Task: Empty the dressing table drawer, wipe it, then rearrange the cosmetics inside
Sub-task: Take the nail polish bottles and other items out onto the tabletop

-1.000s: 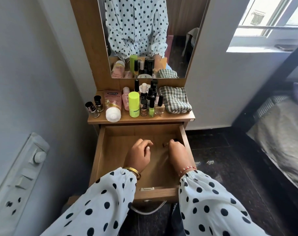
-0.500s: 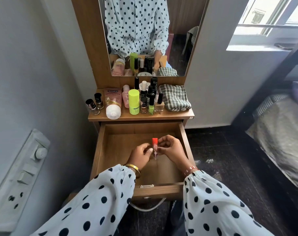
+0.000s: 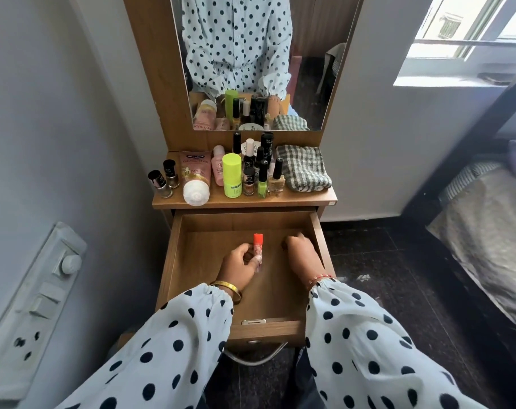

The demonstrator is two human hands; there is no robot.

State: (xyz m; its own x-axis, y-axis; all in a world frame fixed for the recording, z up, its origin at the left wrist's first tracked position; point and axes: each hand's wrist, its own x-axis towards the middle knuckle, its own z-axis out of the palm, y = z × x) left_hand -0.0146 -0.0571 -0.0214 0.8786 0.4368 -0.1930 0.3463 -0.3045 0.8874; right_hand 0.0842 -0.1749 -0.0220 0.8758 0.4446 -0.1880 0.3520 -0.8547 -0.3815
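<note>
We see the drawer [image 3: 174, 261] pulled out under the desk [image 3: 309, 199]. Our left hand [image 3: 239, 268] pinches a small tube with an orange cap [image 3: 258, 250] and holds it upright over the middle of the drawer. Our right hand [image 3: 302, 255] is near the right wall of the drawer, fingers curled down; whether it grasps something we cannot tell. The cosmetics [image 3: 232, 180] stand on the desk beside a folded checked cloth [image 3: 305, 172]

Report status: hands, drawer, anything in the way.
Left hand grips orange-capped tube upright over drawer. Right hand curled at right wall; contents hidden. Cosmetics and checked cloth on top. Nothing blocking.
</note>
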